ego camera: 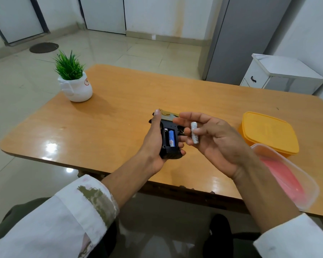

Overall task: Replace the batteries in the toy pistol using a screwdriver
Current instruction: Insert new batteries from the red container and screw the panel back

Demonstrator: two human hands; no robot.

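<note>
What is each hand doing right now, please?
Left hand: closed around the toy pistol, battery compartment open, one blue battery inside.
Right hand: fingers pinching a white battery.

This looks like a plain office or back room rather than a home. The floor (119, 51) is glossy pale tile, and the white walls carry 2 flat doors (104, 13) with dark frames. A tall grey metal cupboard (241, 40) stands by the right wall, with a small white drawer unit (280, 73) beside it. The wooden table (119, 108) has a shiny laminate top and holds only a small potted plant (76, 88) and a yellow plastic box (268, 133).
</note>
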